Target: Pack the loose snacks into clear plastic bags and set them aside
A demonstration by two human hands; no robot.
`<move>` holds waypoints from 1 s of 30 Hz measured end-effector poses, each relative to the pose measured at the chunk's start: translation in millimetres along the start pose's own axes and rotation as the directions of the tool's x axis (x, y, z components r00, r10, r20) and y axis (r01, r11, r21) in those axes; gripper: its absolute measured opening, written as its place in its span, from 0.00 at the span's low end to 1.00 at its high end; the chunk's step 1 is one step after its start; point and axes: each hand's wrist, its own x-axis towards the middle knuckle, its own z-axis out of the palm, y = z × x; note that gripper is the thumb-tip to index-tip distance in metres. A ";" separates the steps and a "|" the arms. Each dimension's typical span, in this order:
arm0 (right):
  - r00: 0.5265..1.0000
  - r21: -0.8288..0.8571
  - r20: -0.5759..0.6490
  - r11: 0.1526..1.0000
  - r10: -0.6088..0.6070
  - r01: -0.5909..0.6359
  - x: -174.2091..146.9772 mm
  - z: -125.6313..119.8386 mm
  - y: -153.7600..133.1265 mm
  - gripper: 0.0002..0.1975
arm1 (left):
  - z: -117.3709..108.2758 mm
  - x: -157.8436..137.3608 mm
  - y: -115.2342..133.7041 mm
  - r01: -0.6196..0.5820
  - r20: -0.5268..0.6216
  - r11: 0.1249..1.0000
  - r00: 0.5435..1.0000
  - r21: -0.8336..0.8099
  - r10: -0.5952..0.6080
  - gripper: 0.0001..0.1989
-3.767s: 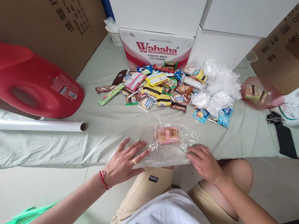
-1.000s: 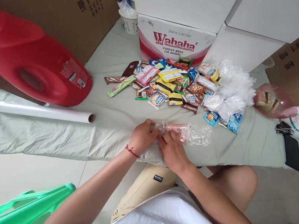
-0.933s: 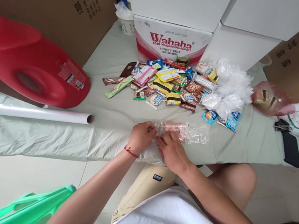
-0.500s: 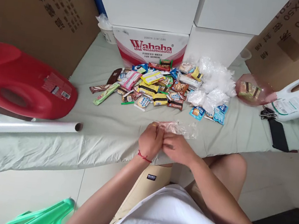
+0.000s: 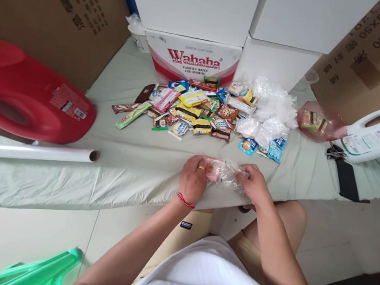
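Near the front edge of the cloth-covered surface, my left hand (image 5: 193, 180) is closed over a pink packet (image 5: 212, 170), covering its left part. Crumpled clear plastic wrap (image 5: 230, 172) lies against the packet and stretches to the right. My right hand (image 5: 255, 183) pinches the right end of that wrap between thumb and fingers. Just beyond both hands spreads a pile of wrapped snacks (image 5: 192, 112) in yellow, pink, green and brown. Blue snack packets (image 5: 248, 144) lie at the pile's right side, beneath bunched clear plastic (image 5: 272, 107).
A red jug (image 5: 33, 97) and a white film roll (image 5: 33, 152) lie left. To the right are a pink transparent bowl (image 5: 313, 136) with snacks, a white detergent bottle (image 5: 378, 136), keys (image 5: 336, 152) and a black phone (image 5: 347, 180). A Wahaha box (image 5: 192, 60) stands behind; a green stool (image 5: 37, 269) is below.
My right hand has moved right, away from my left hand, drawing the clear wrap out between them. My left hand stays at the pink packet. The camera view has shifted slightly.
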 end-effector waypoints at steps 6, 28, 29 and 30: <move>0.994 0.189 0.037 0.976 0.108 -0.113 -13.7 -5.5 -15.5 0.16 | 7.5 -12.2 -11.2 -0.172 0.081 0.984 0.981 -0.043 0.175 0.23; 0.880 -0.311 0.257 0.828 -0.399 0.467 -24.2 75.1 -67.6 0.27 | -48.8 2.7 -43.5 -0.223 0.296 0.854 0.872 -0.471 0.390 0.25; 0.863 -0.265 0.292 0.832 -0.413 0.487 -26.6 69.5 -67.5 0.28 | -51.0 3.3 -45.0 -0.269 0.327 0.876 0.851 -0.401 0.411 0.27; 0.843 -0.196 0.330 0.842 -0.426 0.503 -28.8 61.1 -66.0 0.28 | -52.4 2.9 -46.1 -0.305 0.353 0.892 0.837 -0.334 0.419 0.29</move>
